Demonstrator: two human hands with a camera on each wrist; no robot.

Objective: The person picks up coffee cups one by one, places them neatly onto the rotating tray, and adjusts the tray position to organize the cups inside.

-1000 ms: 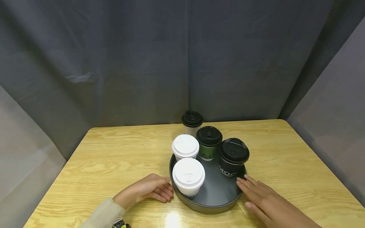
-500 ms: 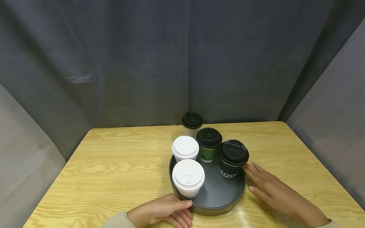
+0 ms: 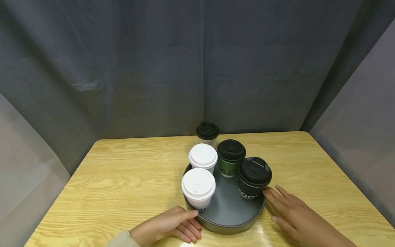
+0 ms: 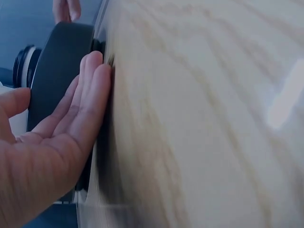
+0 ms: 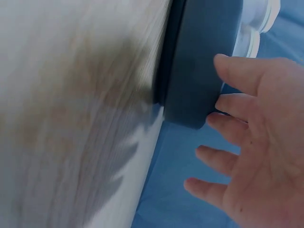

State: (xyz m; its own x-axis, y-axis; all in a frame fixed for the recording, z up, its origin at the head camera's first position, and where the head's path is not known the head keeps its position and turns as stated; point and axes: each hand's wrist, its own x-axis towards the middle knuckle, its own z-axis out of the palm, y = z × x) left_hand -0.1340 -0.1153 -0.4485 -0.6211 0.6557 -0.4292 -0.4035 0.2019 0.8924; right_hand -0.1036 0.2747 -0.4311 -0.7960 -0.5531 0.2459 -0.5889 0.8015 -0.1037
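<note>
A round dark tray (image 3: 229, 211) with a raised rim stands on the table, and both wrist views show a narrower base beneath it. On it are two white-lidded cups, one at the front left (image 3: 199, 187) and one behind (image 3: 203, 156), a green cup with a black lid (image 3: 229, 168) and a black cup with a black lid (image 3: 254, 171). My left hand (image 3: 176, 224) lies at the tray's front left, its extended fingers (image 4: 88, 99) along the side wall and its thumb at the rim. My right hand (image 3: 296, 218) has its fingers spread by the right rim, near the black cup.
A pale cup with a black lid (image 3: 207, 133) stands behind the tray near the back edge of the wooden table (image 3: 132, 171). Dark grey curtain (image 3: 148, 68) hangs behind, and lighter panels flank both sides.
The tray has turned clockwise as seen from above: the front white-lidded cup shifts left and back, the black cup toward me. My left hand first moved right to the front rim, then slightly back left.
</note>
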